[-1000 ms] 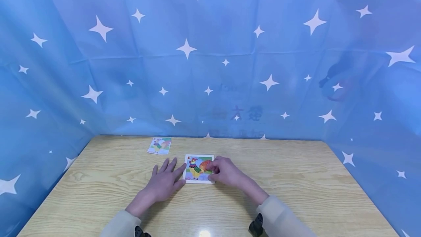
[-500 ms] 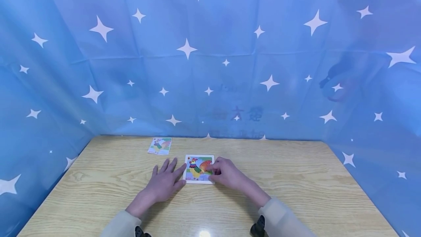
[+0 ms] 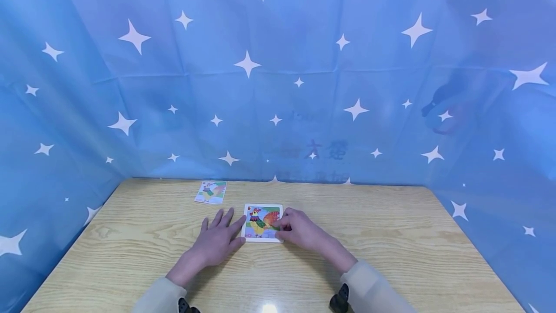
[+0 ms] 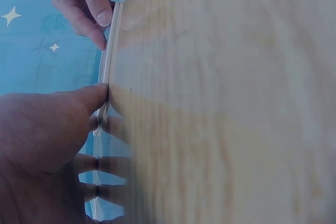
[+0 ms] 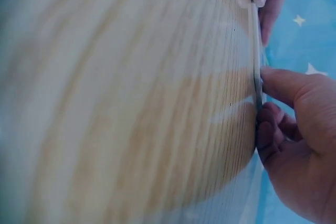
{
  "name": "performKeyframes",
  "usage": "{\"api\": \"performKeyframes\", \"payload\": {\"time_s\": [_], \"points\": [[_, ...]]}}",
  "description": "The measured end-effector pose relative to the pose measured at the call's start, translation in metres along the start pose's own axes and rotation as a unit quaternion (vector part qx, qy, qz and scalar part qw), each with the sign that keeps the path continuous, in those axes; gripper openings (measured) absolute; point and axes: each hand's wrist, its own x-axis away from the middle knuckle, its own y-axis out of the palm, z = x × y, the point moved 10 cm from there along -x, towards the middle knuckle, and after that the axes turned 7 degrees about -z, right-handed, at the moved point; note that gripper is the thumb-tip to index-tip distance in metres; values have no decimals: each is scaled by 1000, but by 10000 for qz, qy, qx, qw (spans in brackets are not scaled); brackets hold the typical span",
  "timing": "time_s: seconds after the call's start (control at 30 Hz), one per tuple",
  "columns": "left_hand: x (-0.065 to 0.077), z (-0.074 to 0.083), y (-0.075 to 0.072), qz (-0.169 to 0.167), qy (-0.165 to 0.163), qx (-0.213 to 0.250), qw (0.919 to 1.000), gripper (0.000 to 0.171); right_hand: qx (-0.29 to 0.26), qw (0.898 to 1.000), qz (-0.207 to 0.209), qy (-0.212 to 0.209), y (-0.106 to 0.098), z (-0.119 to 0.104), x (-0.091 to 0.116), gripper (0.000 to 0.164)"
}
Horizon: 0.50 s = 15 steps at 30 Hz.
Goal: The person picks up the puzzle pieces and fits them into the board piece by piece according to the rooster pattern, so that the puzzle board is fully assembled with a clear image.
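Observation:
A rooster jigsaw puzzle [image 3: 260, 225] lies flat in a white frame at the middle of the wooden table. My left hand [image 3: 215, 244] rests spread out beside it, with index finger and thumb touching its left edge. On the other side, my right hand [image 3: 300, 229] has bent fingers and holds the puzzle's right edge between thumb and fingers. The fingers cover part of that edge, so whether a loose piece is pinched there is hidden. Both wrist views show the frame [image 4: 107, 56] edge-on, with the right thumb [image 5: 283, 83] against it.
A paper card [image 3: 211, 192] with a paler rooster picture lies behind the left hand, near the table's back edge. A blue curtain [image 3: 278, 86] with white stars hangs behind and at both sides of the table [image 3: 391, 235].
The right hand's fingertips have shifted very slightly to the right and towards me along the puzzle's edge. The left hand and the puzzle have stayed in place.

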Motion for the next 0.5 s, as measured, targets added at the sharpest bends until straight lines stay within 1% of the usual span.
{"api": "performKeyframes", "payload": {"time_s": [0.2, 0.4, 0.5], "points": [[-1, 0, 1, 3, 1, 47, 10000, 56, 51, 10000, 26, -14, -1, 1, 1, 22], [-2, 0, 3, -30, -15, 109, 9999, 56, 174, 9998, 39, -77, -2, 0, 3, 24], [-2, 1, 2, -17, 23, 112, 9999, 56, 61, 9999, 108, -71, -3, 2, 5, 25]]}}
